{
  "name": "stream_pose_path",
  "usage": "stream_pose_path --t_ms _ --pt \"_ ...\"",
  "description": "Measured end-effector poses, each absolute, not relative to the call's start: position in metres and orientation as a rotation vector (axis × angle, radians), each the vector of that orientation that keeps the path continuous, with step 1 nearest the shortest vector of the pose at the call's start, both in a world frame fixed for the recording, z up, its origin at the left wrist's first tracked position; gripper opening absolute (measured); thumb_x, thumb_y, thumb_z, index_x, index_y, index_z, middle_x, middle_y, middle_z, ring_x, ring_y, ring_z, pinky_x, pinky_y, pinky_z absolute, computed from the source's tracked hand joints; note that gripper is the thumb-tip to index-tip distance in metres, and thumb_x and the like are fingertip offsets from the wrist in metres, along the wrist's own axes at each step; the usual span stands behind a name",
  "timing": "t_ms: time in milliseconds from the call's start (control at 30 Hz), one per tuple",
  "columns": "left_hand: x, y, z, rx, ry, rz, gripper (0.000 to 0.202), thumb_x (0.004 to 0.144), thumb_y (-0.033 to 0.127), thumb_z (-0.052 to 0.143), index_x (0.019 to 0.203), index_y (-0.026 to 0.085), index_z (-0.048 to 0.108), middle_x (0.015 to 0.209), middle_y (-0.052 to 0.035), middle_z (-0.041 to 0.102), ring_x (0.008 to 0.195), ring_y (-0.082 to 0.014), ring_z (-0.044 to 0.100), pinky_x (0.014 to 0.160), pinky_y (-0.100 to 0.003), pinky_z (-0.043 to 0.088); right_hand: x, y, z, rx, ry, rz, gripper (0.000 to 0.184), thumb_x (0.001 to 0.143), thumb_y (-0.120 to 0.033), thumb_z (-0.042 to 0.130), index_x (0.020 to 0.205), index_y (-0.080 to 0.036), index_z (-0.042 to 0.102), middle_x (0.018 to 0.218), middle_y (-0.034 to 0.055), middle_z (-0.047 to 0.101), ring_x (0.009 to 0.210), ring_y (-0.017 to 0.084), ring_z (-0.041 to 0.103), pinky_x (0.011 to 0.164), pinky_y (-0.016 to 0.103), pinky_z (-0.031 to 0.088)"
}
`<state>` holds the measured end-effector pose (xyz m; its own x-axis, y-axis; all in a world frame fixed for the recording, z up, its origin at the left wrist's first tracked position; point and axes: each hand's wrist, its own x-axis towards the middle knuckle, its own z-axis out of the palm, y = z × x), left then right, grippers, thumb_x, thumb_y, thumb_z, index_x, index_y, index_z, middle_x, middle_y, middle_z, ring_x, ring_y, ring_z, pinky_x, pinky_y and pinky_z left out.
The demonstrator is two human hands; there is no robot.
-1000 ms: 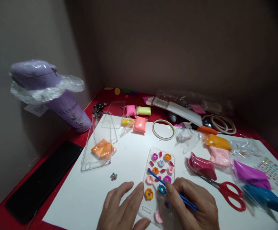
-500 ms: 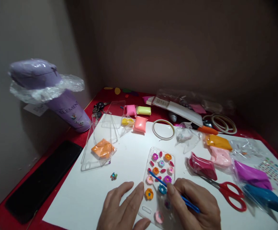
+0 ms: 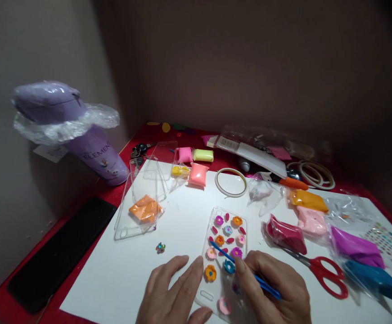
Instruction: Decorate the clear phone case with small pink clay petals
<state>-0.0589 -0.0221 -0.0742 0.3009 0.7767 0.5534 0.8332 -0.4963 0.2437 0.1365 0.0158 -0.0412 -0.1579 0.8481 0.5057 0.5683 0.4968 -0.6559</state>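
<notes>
Over the last second the blue tool (image 3: pixel 223 252) slid only slightly: its tip, which had lain across a small crimson oval (image 3: pixel 211 239) on the left side of the clear case (image 3: pixel 221 288), dropped back to that oval's near side and then stayed put. The right hand (image 3: pixel 274 285) shifted a little to the right with it, its fingers pinched around the tool. The left hand (image 3: pixel 170 290) did not noticeably move; its fingers lay loosely spread at the case's left edge, grasping nothing. The flowers (image 3: pixel 210 273) and other ovals kept their places on the case, so the change looked like a fine adjustment at one piece rather than any rearranging.

The case lay on the white sheet (image 3: pixel 114 274) at the near middle of the red-covered surface (image 3: pixel 196 141), between the two hands, left of the scissors (image 3: pixel 318 263).

The near right part of the case was hidden behind the right hand, and its near end ran down to the picture's lower edge. A dark flower (image 3: pixel 236 287) sat in shadow beside the thumb, its colour hard to make out. Whether the tip pressed the oval or merely hung over the case could not be told, nor whether the left fingertips touched the rim. At the far right, the blue packet (image 3: pixel 373 278) was cut off.
</notes>
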Motion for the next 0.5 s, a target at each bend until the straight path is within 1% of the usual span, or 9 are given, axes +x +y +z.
stream_pose_path --t_ms 133,333,500 --pt "-0.059 -0.022 -0.0746 -2.455 -1.527 -0.977 0.03 0.097 0.025 0.042 0.119 0.015 0.059 0.103 -0.0094 0.071 0.1 -0.0221 0.062 0.081 -0.034 0.051 0.1368 0.0166 -0.0412 -1.186 -1.86 0.388 0.028 0.086 -0.011 0.057 0.06 -0.019 0.051 0.048 -0.0029 0.049 0.042 0.009 0.044 0.043 0.024 0.034" --pt "-0.0591 -0.0226 -0.0751 -2.464 -1.526 -0.989 0.03 0.097 0.024 0.042 0.119 0.014 0.058 0.104 -0.0081 0.071 0.101 -0.0221 0.062 0.082 -0.034 0.051 0.1367 0.0188 -0.0445 -1.171 -1.782 0.381 0.031 0.086 -0.011 0.057 0.058 -0.019 0.047 0.047 -0.004 0.045 0.039 0.008 0.041 0.041 0.023 0.032" --pt "-0.0589 -0.0232 -0.0742 -2.467 -1.539 -0.958 0.03 0.097 0.025 0.041 0.12 0.013 0.058 0.105 -0.0091 0.07 0.101 -0.0221 0.061 0.082 -0.034 0.05 0.1361 0.0177 -0.0439 -1.192 -1.844 0.405 0.03 0.086 -0.011 0.057 0.058 -0.019 0.05 0.048 -0.0027 0.048 0.041 0.009 0.043 0.043 0.024 0.033"
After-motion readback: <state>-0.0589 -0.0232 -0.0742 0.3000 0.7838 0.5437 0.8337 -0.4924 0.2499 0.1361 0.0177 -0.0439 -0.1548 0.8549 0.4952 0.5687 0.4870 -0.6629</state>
